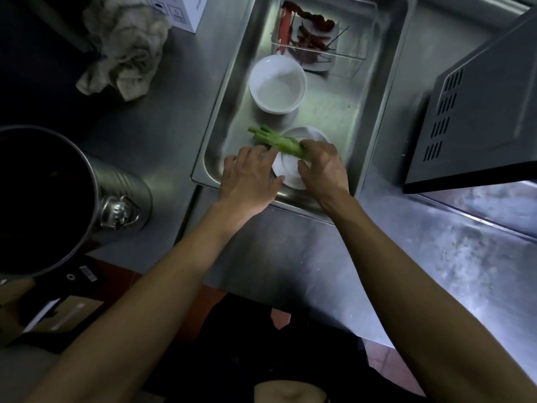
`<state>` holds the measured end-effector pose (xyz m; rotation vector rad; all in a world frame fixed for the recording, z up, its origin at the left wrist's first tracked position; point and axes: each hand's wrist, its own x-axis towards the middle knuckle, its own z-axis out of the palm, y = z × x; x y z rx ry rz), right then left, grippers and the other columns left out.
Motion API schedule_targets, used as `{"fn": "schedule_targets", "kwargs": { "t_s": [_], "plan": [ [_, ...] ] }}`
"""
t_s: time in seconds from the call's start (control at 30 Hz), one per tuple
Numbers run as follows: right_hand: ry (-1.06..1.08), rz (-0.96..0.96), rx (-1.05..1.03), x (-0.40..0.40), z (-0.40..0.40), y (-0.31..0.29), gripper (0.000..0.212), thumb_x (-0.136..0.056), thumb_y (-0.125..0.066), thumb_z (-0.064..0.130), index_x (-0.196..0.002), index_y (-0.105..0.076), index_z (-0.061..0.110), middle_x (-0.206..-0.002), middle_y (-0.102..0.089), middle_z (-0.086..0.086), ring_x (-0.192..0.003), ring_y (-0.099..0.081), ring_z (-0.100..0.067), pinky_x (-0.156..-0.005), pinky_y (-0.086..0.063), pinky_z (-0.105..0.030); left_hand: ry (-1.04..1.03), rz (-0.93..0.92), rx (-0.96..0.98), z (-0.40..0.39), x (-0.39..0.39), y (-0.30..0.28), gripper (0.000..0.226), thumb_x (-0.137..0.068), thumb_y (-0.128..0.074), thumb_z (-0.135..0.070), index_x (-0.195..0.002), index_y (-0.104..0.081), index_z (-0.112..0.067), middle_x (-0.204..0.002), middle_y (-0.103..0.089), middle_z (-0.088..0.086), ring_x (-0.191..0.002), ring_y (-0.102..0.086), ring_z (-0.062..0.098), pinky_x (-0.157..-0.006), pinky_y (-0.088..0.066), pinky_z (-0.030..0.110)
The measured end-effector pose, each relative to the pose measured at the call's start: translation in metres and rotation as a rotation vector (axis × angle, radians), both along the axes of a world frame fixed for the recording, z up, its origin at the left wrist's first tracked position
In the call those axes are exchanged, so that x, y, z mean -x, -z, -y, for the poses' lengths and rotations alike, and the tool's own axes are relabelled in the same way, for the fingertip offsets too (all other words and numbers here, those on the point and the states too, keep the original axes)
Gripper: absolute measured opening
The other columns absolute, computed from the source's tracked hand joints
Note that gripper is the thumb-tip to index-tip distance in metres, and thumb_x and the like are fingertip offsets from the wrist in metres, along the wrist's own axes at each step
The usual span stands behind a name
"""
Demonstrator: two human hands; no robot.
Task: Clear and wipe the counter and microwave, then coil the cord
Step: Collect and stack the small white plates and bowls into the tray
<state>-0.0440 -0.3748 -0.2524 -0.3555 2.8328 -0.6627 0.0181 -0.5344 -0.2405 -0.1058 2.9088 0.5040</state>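
Observation:
A bundle of green stalks [273, 139] lies across a small white plate [290, 170] inside a steel tray [374, 112] on the counter. My right hand [322, 167] grips the near end of the stalks over the plate. My left hand [250, 175] lies beside it with fingers spread, its fingertips touching the plate's left side and the stalks. A white bowl [277, 87] stands further back in the tray. The microwave [476, 112] sits at the right. A crumpled grey cloth [125, 48] lies on the counter at the back left.
A clear container of dried red chillies [313, 39] is at the tray's far end. A large steel pot [58, 196] stands at the left, a white box [186, 10] behind the cloth. The steel counter [436, 271] at the right carries small crumbs.

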Motion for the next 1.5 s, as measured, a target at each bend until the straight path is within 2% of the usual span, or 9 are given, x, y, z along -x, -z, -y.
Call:
{"fn": "schedule_targets", "kwargs": {
  "t_s": [0.33, 0.47, 0.57, 0.73, 0.93, 1.27, 1.33, 1.43, 1.5],
  "plan": [
    [0.023, -0.091, 0.038, -0.025, -0.035, -0.039, 0.034, -0.086, -0.063, 0.007, -0.12, -0.067, 0.006, -0.116, -0.069, -0.016, -0.104, -0.062, -0.039, -0.087, -0.053, -0.05, 0.068, -0.078, 0.018, -0.022, 0.0, -0.016, 0.057, -0.09, -0.059, -0.049, -0.14, -0.048, -0.023, -0.14, -0.053, 0.004, -0.129, -0.046, 0.027, -0.1, -0.037, 0.046],
    [0.064, -0.11, 0.077, -0.045, -0.07, -0.056, 0.032, -0.088, -0.062, 0.01, -0.12, -0.067, 0.006, -0.114, -0.068, -0.015, -0.104, -0.061, -0.037, -0.086, -0.053, -0.048, 0.103, -0.109, 0.007, -0.047, -0.004, -0.031, 0.059, -0.088, -0.064, -0.043, -0.14, -0.05, -0.02, -0.141, -0.053, 0.008, -0.129, -0.046, 0.031, -0.101, -0.037, 0.048],
    [0.107, -0.118, 0.082, -0.069, -0.109, -0.067, 0.03, -0.09, -0.061, 0.013, -0.119, -0.067, 0.008, -0.116, -0.067, -0.013, -0.106, -0.061, -0.035, -0.085, -0.053, -0.046, 0.168, -0.126, 0.0, -0.077, -0.009, -0.042, 0.057, -0.088, -0.059, -0.043, -0.139, -0.052, -0.018, -0.139, -0.055, 0.009, -0.128, -0.048, 0.033, -0.1, -0.04, 0.05],
    [0.219, -0.11, 0.092, -0.126, -0.19, -0.074, 0.039, -0.091, -0.063, 0.016, -0.129, -0.062, 0.008, -0.129, -0.063, -0.015, -0.115, -0.059, -0.038, -0.094, -0.05, -0.05, 0.361, -0.118, 0.039, -0.153, -0.032, -0.061, 0.06, -0.09, -0.056, -0.043, -0.141, -0.047, -0.013, -0.134, -0.056, 0.009, -0.12, -0.053, 0.034, -0.09, -0.049, 0.049],
    [0.359, -0.092, 0.104, -0.214, -0.304, -0.079, 0.046, -0.092, -0.064, 0.02, -0.137, -0.056, 0.01, -0.137, -0.059, -0.013, -0.122, -0.056, -0.036, -0.097, -0.05, -0.051, 0.528, -0.129, 0.064, -0.262, -0.09, -0.081, 0.068, -0.092, -0.059, -0.043, -0.15, -0.038, -0.015, -0.148, -0.048, 0.009, -0.132, -0.046, 0.031, -0.102, -0.045, 0.048],
    [0.679, -0.054, 0.085, -0.365, -0.471, -0.101, 0.044, -0.094, -0.061, 0.025, -0.137, -0.057, 0.015, -0.141, -0.057, -0.005, -0.126, -0.054, -0.028, -0.102, -0.046, -0.045, 0.815, -0.149, 0.009, -0.452, -0.176, -0.098, 0.067, -0.093, -0.059, -0.043, -0.152, -0.037, -0.02, -0.153, -0.043, 0.003, -0.134, -0.043, 0.028, -0.105, -0.042, 0.042],
    [0.756, -0.059, 0.089, -0.393, -0.498, -0.105, 0.043, -0.093, -0.062, 0.025, -0.135, -0.058, 0.015, -0.14, -0.058, -0.004, -0.123, -0.056, -0.028, -0.102, -0.047, -0.044, 0.882, -0.151, -0.011, -0.488, -0.192, -0.102, 0.066, -0.094, -0.059, -0.043, -0.152, -0.038, -0.019, -0.154, -0.042, 0.003, -0.135, -0.042, 0.027, -0.105, -0.042, 0.042],
    [0.893, -0.088, 0.102, -0.43, -0.533, -0.104, 0.04, -0.088, -0.064, 0.019, -0.128, -0.064, 0.013, -0.132, -0.064, -0.005, -0.109, -0.065, -0.027, -0.096, -0.05, -0.042, 0.984, -0.137, -0.026, -0.534, -0.211, -0.102, 0.064, -0.095, -0.058, -0.042, -0.151, -0.039, -0.018, -0.153, -0.042, 0.004, -0.137, -0.041, 0.026, -0.106, -0.042, 0.041],
    [0.964, -0.085, 0.094, -0.448, -0.553, -0.098, 0.041, -0.083, -0.064, 0.015, -0.124, -0.066, 0.013, -0.127, -0.067, -0.005, -0.111, -0.065, -0.027, -0.095, -0.052, -0.041, 1.041, -0.124, -0.015, -0.559, -0.217, -0.099, 0.064, -0.095, -0.056, -0.044, -0.151, -0.038, -0.019, -0.154, -0.042, 0.003, -0.136, -0.041, 0.025, -0.105, -0.043, 0.042]
  ]
}}
